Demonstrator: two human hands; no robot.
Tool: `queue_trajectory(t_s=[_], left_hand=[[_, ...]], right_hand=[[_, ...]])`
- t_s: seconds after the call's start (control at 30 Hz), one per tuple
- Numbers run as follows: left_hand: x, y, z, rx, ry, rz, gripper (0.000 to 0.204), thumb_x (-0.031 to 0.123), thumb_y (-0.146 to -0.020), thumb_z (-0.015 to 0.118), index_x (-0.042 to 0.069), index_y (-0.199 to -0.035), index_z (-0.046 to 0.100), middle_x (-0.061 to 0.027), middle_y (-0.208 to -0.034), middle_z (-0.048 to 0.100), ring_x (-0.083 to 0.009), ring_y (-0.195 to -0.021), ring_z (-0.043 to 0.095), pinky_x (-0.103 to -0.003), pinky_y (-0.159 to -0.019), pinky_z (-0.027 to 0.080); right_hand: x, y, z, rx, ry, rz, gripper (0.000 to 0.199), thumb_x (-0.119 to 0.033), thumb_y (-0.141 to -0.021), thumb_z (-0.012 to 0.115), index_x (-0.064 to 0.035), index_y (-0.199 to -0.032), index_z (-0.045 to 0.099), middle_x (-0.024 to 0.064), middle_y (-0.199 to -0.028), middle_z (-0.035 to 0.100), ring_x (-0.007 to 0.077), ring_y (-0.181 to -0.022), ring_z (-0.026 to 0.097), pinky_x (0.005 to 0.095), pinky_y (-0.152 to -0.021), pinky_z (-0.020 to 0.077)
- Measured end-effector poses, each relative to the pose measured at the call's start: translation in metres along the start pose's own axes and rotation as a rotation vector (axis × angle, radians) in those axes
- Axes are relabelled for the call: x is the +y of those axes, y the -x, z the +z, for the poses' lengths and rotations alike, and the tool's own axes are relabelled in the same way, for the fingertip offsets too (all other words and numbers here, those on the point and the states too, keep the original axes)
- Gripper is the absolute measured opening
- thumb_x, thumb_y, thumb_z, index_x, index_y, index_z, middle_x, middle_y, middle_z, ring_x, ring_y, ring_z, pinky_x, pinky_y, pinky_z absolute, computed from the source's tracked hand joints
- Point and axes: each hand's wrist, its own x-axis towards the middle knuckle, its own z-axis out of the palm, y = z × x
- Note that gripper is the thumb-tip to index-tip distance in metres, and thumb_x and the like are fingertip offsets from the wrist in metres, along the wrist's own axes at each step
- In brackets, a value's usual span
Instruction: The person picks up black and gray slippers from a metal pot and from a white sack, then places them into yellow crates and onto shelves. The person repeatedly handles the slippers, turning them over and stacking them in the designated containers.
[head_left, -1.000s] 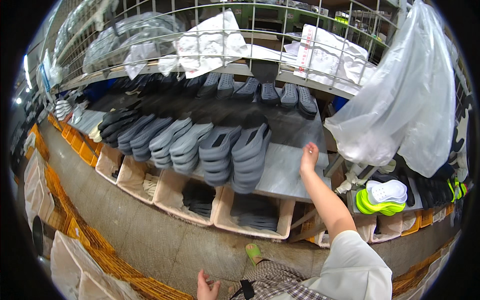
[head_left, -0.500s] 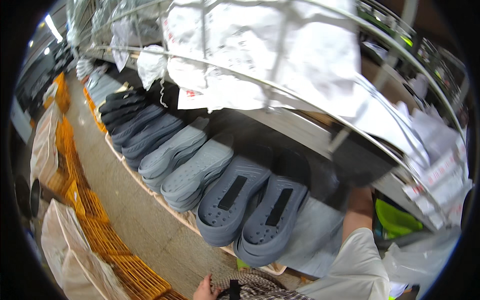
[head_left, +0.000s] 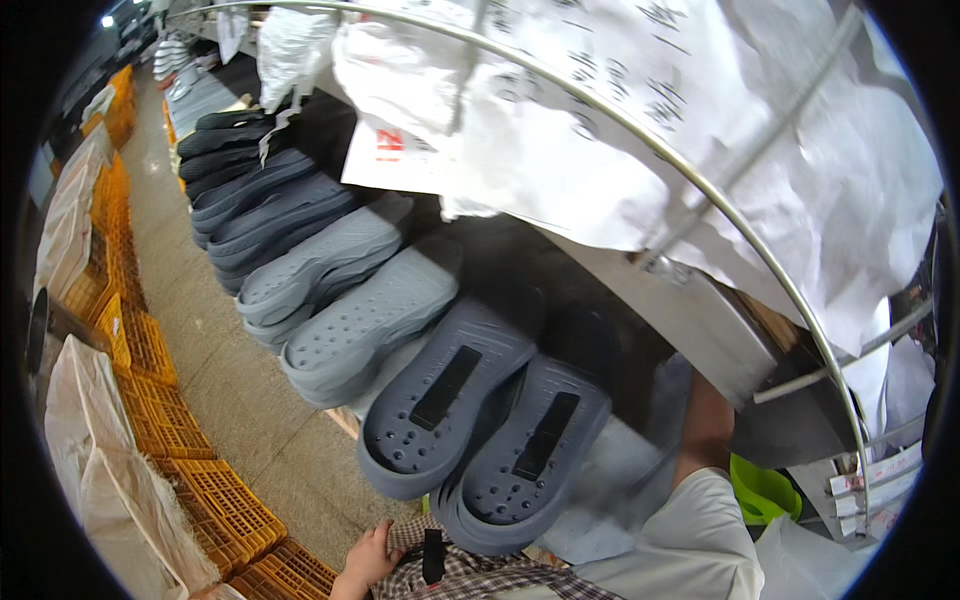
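1. Head view, left hand: the left hand point(head_left: 368, 556) is low in the frame, beside the checked cloth point(head_left: 490, 578) at the person's waist. Its fingers are bent; I cannot tell whether they pinch the cloth.
2. Head view, right hand: the right forearm point(head_left: 705, 430), coming out of a white sleeve point(head_left: 685, 540), runs up to the rack's metal edge. The right hand is hidden there, so I cannot tell whether it is spread or gripping.
3. Head view, nearest things: two dark grey soles point(head_left: 484, 386) with black strips lie side by side on the counter point(head_left: 592, 482), between the two arms, heels toward the person. They are apart from the left hand.
4. Head view, along the counter to the left: light grey soles point(head_left: 372, 320), then dark blue soles point(head_left: 282, 222) and black soles point(head_left: 222, 158), in stacks.
5. Head view, around: white sheets point(head_left: 570, 180) hang behind the wire rack point(head_left: 690, 175). A bright green object point(head_left: 762, 492) is right of the forearm. Orange crates point(head_left: 225, 495) line the floor's point(head_left: 250, 375) left side.
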Motion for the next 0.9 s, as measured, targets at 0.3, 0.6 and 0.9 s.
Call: queue_trajectory(t_s=[0.3, 0.6, 0.9], left_hand=[[-0.024, 0.027, 0.01, 0.039, 0.048, -0.101, 0.061, 0.04, -0.084, 0.06, 0.011, -0.134, 0.04, -0.0213, -0.114, 0.056, -0.0381, -0.105, 0.056, -0.044, -0.088, 0.047], [-0.057, 0.039, -0.005, 0.053, -0.026, 0.032, 0.058, 0.039, -0.085, 0.058, 0.01, -0.132, 0.042, -0.0208, -0.114, 0.057, -0.0374, -0.108, 0.054, -0.043, -0.088, 0.046], [-0.069, 0.076, -0.082, 0.502, 0.189, 0.454, 0.059, 0.034, -0.089, 0.059, 0.006, -0.136, 0.036, -0.0203, -0.126, 0.049, -0.0333, -0.11, 0.053, -0.04, -0.093, 0.045]], right_hand=[[0.031, -0.038, 0.055, -0.131, -0.351, 0.224, 0.058, -0.024, -0.081, 0.065, 0.0069, -0.126, 0.044, 0.023, -0.121, 0.051, 0.0321, -0.11, 0.051, 0.0402, -0.089, 0.0476], [-0.013, -0.01, -0.02, -0.336, -1.05, 0.201, 0.055, -0.022, -0.08, 0.065, 0.0058, -0.124, 0.047, 0.0221, -0.12, 0.053, 0.0314, -0.112, 0.051, 0.0402, -0.087, 0.0487], [-0.157, 0.407, -0.101, -1.17, -1.17, 0.802, 0.056, -0.018, -0.09, 0.051, 0.0054, -0.136, 0.03, 0.0247, -0.132, 0.043, 0.036, -0.11, 0.051, 0.0402, -0.088, 0.0521]])
